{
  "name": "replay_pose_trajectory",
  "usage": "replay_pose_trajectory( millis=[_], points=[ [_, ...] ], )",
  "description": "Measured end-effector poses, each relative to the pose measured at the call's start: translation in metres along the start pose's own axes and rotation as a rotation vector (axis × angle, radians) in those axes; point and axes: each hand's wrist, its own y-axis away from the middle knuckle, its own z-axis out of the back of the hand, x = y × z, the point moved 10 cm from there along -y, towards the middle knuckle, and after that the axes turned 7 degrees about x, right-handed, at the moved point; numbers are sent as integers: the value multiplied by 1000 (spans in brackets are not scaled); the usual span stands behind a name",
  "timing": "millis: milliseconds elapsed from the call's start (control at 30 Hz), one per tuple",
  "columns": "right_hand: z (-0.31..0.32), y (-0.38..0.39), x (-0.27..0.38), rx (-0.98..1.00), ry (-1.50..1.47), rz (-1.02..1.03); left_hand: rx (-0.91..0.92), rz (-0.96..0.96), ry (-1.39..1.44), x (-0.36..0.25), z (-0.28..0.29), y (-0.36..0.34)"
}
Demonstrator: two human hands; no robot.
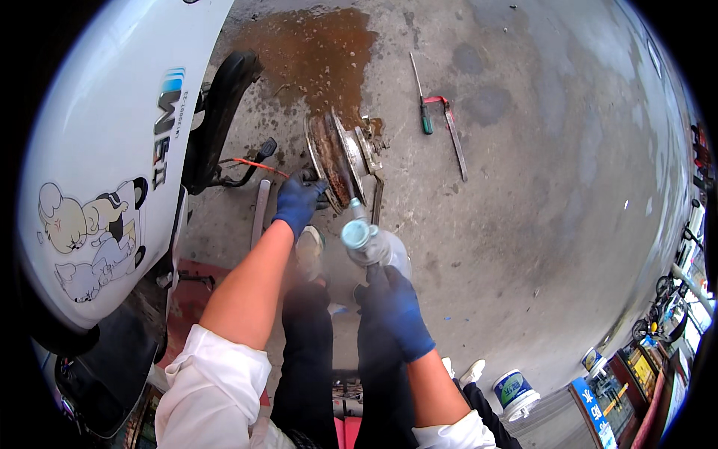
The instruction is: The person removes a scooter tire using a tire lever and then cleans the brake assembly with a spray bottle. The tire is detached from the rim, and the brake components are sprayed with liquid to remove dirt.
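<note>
A rusty wheel rim [340, 161] stands on edge on the wet concrete, its inner channel brown with rust and its hub parts on the right. My left hand [298, 200], in a blue glove, is closed on the rim's near left edge. In my right hand [399, 313], also gloved in blue, is a translucent spray bottle [385, 253] with a pale teal cap and nozzle. Its nozzle points at the lower part of the rim, almost touching it. Motion blurs the bottle and the right hand, and the right fingertips are partly hidden.
A white vehicle panel [112, 150] fills the left side, with a black curved part [224, 105] beside it. Brown water [321, 52] spreads beyond the rim. A green-handled screwdriver [426, 120] and red-and-grey tool [452, 135] lie right. A bucket [516, 393] stands lower right.
</note>
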Motion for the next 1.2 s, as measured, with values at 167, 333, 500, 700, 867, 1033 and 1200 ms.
replay_pose_trajectory(
  millis=[167, 333, 500, 700, 867, 1033, 1200],
  points=[
    [-4, -1, -16, 41, -334, -218, -31, -17, -53, 4, 4, -4],
    [10, -4, 10, 3, -61, -111, -51, 1, -118, 1, 3, 0],
    [10, -6, 22, 35, -85, -189, -40, -22, -332, -11, 0, 7],
    [7, -9, 23, -13, -90, -175, -81, -110, -533, 2, 11, -8],
    [3, -15, 13, -30, -176, -167, -114, -152, -521, 8, 15, -14],
    [0, -17, 23, 2, -49, -116, -85, -62, -548, 1, 14, -6],
    [-1, -18, 33, -6, -118, -170, -56, -75, -525, 2, 12, -6]
  ],
)
